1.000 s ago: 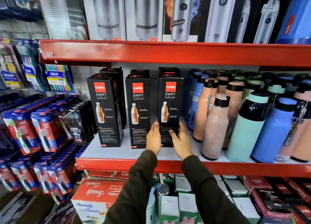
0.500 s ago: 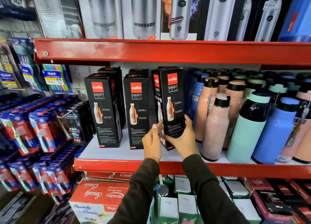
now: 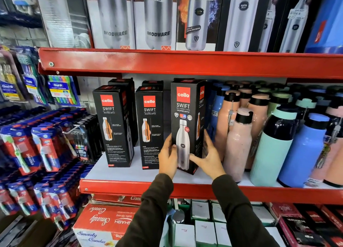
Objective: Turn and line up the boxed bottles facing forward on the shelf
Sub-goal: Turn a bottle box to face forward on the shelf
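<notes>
Three black Cello Swift boxes stand in a front row on the white shelf with the red lip. The right box shows a face with a large silver bottle, its base near the shelf front. My left hand grips its lower left edge and my right hand wraps its lower right corner. The middle box and the left box show a face with a cut-away orange bottle and small text. More black boxes stand behind them.
Loose pink, blue and mint bottles crowd the shelf right of the held box. The upper red shelf hangs just above the box tops. Toothbrush packs hang at the left. Cartons sit on the shelf below.
The right box has been turned between my hands from its text face, past a corner, to the face with the large silver bottle. It also came forward a little.
</notes>
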Demonstrator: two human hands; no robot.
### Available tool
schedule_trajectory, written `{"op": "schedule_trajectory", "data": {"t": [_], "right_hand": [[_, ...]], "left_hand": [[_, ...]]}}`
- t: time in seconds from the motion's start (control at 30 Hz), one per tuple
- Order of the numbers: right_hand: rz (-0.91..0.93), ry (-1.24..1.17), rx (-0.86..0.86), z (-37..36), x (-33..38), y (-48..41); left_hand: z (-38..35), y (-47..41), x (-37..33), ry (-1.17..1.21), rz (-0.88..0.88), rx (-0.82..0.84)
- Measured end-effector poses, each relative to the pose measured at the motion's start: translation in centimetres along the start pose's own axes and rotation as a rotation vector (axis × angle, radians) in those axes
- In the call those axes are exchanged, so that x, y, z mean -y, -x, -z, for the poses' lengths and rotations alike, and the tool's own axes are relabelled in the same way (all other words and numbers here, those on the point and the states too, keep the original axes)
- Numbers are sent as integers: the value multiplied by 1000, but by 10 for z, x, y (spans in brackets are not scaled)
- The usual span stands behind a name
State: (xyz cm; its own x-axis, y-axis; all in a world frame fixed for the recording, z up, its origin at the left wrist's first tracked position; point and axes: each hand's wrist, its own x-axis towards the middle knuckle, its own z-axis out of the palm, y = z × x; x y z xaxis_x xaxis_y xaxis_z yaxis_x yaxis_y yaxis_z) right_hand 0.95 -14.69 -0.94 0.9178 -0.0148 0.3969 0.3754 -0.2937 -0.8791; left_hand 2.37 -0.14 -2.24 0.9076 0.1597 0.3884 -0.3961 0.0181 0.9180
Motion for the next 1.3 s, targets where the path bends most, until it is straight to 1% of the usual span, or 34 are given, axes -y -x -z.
{"op": "schedule_trajectory", "data": {"t": [0.1,0.23,0.43,0.57,0.9,1.0,1.13,1.23,1.3], "right_hand": [[19,45,30,-3,-5,-3],[-9,85,-4,-8,-6,-8],[24,174,-34,-13,-9,-12],[-11,205,-5,-14,-10,-13],[-77,177,-44,-20,-15,-14],[-84,166,-78,-20,-14,-13],[-51,137,-192,-24,-19,-11],[20,178,-370,-29,-27,-6],[77,149,-480,-33,-18,0]], "left_hand": [[1,3,3,3,-52,-8],[-1,5,-1,4,-92,3],[-7,-2,7,-95,-36,-42],[-9,-3,12,-144,-17,-67],[-13,-2,13,-147,-10,-102],[-15,1,12,-163,-3,-84],[-14,9,9,-166,-17,-63],[-5,21,0,-73,-118,-170],[5,26,-8,-56,-189,-248]]}}
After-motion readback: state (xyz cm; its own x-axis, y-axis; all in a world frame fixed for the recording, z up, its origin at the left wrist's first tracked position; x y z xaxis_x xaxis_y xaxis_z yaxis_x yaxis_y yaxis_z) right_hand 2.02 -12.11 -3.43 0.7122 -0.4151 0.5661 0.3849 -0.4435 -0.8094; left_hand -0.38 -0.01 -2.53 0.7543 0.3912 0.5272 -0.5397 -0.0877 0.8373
